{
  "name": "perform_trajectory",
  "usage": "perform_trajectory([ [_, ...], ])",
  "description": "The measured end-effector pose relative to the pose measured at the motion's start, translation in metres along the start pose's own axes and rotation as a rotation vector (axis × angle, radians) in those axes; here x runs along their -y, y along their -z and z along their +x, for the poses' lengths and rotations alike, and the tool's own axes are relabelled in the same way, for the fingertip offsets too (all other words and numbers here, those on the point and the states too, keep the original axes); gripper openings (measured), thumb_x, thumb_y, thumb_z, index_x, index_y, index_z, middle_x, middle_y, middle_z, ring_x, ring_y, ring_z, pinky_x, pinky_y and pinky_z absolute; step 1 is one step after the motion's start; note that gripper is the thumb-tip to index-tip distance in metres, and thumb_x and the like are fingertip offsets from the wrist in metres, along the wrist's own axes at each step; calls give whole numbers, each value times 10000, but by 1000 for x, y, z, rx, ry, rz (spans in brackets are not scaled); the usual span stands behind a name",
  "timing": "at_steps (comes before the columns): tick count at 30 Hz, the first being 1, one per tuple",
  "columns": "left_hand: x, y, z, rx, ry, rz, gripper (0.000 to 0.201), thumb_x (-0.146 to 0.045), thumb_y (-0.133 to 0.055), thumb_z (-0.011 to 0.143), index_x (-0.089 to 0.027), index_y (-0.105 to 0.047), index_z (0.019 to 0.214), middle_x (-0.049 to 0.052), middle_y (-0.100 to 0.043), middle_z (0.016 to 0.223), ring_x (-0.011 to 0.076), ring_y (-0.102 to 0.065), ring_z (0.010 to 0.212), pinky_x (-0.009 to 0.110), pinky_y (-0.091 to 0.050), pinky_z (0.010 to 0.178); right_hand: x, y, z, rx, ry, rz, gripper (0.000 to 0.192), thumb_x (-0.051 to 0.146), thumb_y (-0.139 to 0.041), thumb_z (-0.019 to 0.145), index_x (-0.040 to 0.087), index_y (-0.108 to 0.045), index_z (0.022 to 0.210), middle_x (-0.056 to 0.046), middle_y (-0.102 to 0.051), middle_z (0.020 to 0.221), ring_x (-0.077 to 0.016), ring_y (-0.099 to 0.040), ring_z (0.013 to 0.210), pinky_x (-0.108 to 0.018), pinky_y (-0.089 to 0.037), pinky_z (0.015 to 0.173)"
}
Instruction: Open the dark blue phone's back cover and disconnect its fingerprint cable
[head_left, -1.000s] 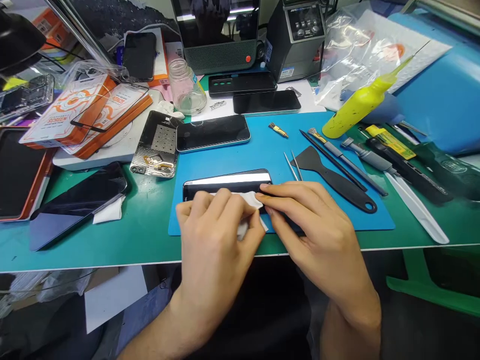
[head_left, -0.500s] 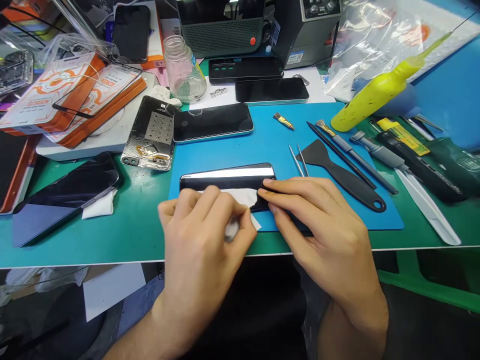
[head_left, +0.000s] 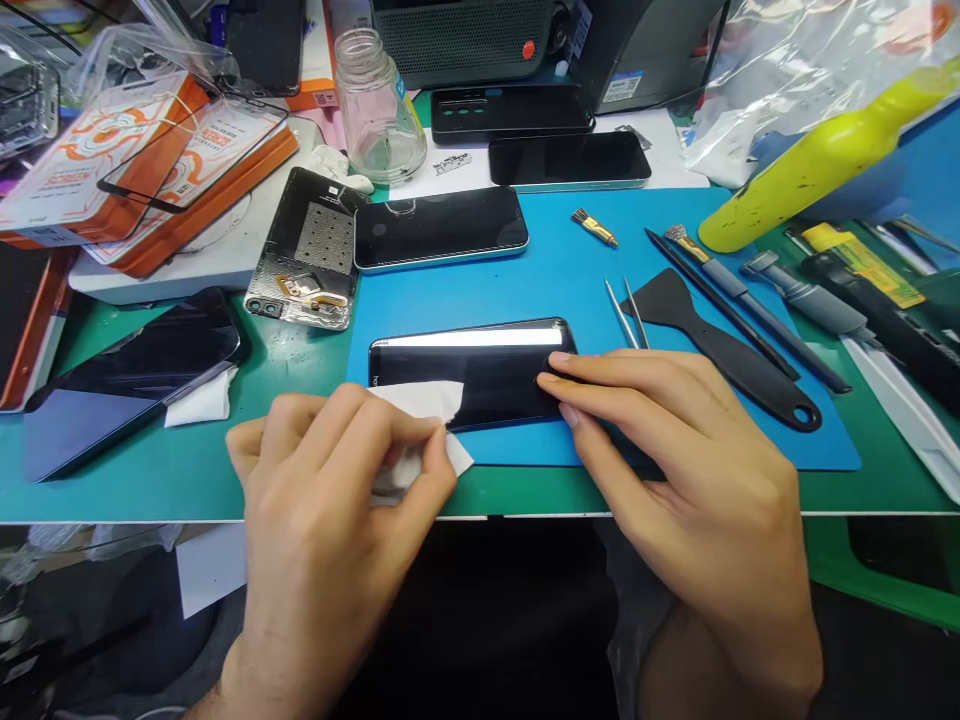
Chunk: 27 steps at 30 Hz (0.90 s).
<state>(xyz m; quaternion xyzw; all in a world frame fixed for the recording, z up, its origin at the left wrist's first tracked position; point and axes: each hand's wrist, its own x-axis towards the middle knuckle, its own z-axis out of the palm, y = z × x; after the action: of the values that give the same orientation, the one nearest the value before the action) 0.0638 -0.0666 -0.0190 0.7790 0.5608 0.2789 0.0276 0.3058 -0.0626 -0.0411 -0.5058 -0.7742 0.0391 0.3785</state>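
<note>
We're pinching a white wipe [head_left: 420,430] w/ our left hand [head_left: 330,510], fingers clenched on it at the phone's near-left corner. The phone [head_left: 480,370] is lying flat, screen up, on the blue mat [head_left: 570,270] near the front edge of the surface [head_left: 150,480]. Our right hand [head_left: 675,470] is pressing fingertips on the phone's right end, steadying it, not gripping anything. Tweezers [head_left: 626,310] & a black scraper [head_left: 720,350] are lying just right of the phone; another phone [head_left: 439,228] is sitting behind it.

black phone [head_left: 480,370] | flat, glossy face up, on blue mat | white wipe [head_left: 420,425] | crumpled, on its left end
</note>
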Motion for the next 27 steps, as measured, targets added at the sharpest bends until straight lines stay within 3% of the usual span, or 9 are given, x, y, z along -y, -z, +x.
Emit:
perform_trajectory([
  [7,-10,-13,13,4,-9,-60,230,-162,-720,1130,-268,-651,938,-15,-665,860,253,-551,923,479,-322,890,2,1,0,-1,4,-14,287,9,-806,1073,144,-853,1321,-71,-856,1328,-212,-768,1293,-362,-607,1195],
  [15,10,3,-2,-15,26,-55,215,-161,-739,1133,-281,-669,968,-24,-704,883,242,-563,918,457,-318,899,2,3,0,-3,19,-22,334,-54,-833,1019,137,-850,1292,-84,-860,1309,-226,-792,1280,-393,-625,1172],
  [22,-10,-15,10,-26,6,-76,239,-144,-709,1132,-283,-648,947,-41,-717,875,239,-537,931,461,-334,889,3,3,1,10,-8,-38,321,-29,-820,1043,153,-856,1305,-74,-861,1337,-225,-784,1292,-399,-615,1182],
  [27,1,-3,2,-11,3,-18,222,-137,-727,1132,-285,-669,977,-27,-739,892,248,-564,934,464,-340,891,2,1,1,7,4,-43,322,-41,-823,1033,147,-859,1293,-73,-864,1323,-223,-788,1272,-396,-618,1170],
])
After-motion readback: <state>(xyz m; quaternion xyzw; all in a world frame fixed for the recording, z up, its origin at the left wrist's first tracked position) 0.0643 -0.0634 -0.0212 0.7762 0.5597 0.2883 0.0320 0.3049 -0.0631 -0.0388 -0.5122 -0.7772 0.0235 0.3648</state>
